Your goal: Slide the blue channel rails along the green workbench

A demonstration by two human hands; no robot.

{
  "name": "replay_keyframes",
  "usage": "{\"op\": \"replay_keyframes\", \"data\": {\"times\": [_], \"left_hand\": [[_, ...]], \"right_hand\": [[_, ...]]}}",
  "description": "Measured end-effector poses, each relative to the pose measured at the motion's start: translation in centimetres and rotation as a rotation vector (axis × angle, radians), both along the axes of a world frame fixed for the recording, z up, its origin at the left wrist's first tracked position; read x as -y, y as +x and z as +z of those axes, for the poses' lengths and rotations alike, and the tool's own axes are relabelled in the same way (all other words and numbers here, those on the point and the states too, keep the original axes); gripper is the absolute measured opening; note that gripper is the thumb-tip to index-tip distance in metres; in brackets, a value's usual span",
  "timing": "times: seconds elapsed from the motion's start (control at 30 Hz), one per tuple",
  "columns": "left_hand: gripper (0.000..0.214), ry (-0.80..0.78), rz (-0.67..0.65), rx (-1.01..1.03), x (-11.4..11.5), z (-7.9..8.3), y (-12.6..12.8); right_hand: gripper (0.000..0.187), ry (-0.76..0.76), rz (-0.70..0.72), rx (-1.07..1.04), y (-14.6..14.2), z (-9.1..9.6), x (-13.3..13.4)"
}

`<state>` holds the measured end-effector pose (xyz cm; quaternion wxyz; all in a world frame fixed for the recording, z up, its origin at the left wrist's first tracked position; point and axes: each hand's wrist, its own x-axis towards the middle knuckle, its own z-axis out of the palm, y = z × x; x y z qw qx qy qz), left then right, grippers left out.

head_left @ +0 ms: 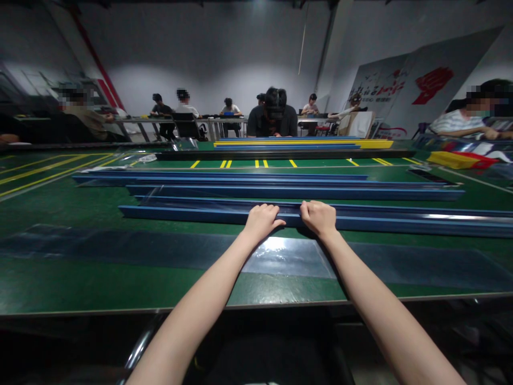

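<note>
Both my arms reach forward over a green table [80, 278]. My left hand [262, 218] and my right hand [318, 216] lie side by side on the nearest long blue strip [180, 214], with the fingers curled over its far edge. Each hand grips that strip near its middle. Behind it lie several more long blue strips [224, 184], parallel and running left to right. A clear plastic sheet [288, 256] lies flat on the table just in front of my hands.
Yellow and blue strips [304, 143] are stacked at the table's far side, where a person [272, 115] sits facing me. More people sit at tables behind and at the right. Yellow and red material [457, 159] lies far right. The table's front edge [120, 310] is near me.
</note>
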<state>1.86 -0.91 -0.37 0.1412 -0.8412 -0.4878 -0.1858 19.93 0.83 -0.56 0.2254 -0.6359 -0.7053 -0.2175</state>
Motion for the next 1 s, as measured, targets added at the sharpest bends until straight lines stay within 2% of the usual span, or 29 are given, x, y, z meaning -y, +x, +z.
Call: {"op": "replay_keyframes", "data": {"times": [0.43, 0.8, 1.0], "left_hand": [[0.035, -0.037, -0.024, -0.02, 0.2, 0.4, -0.1], [0.032, -0.021, -0.042, -0.045, 0.3, 0.6, -0.3], [0.029, -0.019, -0.052, -0.047, 0.3, 0.8, -0.4]], "right_hand": [[0.044, -0.041, -0.077, -0.011, 0.2, 0.3, -0.3], [0.043, 0.003, -0.212, -0.062, 3.3, 0.2, -0.4], [0.042, 0.027, -0.235, -0.084, 4.1, 0.1, -0.4]]}}
